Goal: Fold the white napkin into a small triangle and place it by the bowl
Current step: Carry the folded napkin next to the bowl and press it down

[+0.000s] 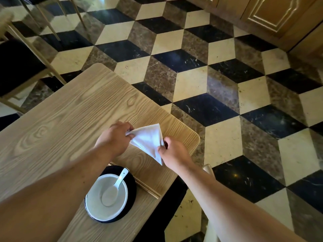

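While the left hand (114, 139) fingers (130, 136) pinch one corner and the right hand (172, 151) pinches the opposite edge, the white napkin (148, 139), already a triangle, sits over the desk (61, 119), beyond the bowl (97, 205) and its spoon (114, 186).

Both forearms bare up to the frame edge, no sleeves visible. Left hand (114, 139) and right hand (173, 151): bare, no gloves, rings, watch or wristbands. Fingers partly blurred.
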### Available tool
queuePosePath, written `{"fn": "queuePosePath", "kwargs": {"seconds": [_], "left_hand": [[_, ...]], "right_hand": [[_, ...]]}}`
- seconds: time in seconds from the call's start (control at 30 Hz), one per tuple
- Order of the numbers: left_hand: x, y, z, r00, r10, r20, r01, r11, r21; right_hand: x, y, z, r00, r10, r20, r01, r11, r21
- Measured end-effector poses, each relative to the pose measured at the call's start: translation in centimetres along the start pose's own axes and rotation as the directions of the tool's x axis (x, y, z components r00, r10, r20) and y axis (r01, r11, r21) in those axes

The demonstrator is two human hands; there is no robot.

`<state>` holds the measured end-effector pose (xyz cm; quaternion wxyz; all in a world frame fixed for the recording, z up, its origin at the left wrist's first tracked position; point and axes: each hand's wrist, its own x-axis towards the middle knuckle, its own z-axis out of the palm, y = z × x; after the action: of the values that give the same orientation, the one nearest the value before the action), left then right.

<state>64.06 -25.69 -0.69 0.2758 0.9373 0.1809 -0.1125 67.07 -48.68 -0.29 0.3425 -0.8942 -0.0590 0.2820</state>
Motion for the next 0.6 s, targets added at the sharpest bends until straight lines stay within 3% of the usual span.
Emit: {"fn": "queuePosePath", "kwargs": {"seconds": [0.17,0.3,0.43,0.5,0.6], "left_hand": [[0.1,-0.2,0.5,0.998,0.055,0.039,-0.061,0.986,0.155],[0.1,0.1,1.1,0.957,0.288,0.011,-0.28,0.919,0.276],[1.9,1.1,2.9,0.869,0.464,0.171,-0.493,0.786,0.373],[3.0,0.3,4.2,0.856,0.453,0.248,-0.515,0.706,0.486],[4.1,-1.4,5.1,0.863,0.437,0.254,-0.504,0.717,0.481]], "right_hand": [[0.0,-0.4,0.9,0.994,-0.077,-0.075,0.05,0.952,-0.302],[0.1,-0.2,1.6,0.938,-0.308,-0.158,0.178,0.821,-0.543],[1.9,-1.0,3.5,0.882,-0.47,-0.016,0.399,0.766,-0.504],[3.4,-1.2,4.5,0.887,-0.458,0.068,0.425,0.749,-0.509],[4.6,-0.2,5.7,0.891,-0.447,0.083,0.418,0.733,-0.537]]}}
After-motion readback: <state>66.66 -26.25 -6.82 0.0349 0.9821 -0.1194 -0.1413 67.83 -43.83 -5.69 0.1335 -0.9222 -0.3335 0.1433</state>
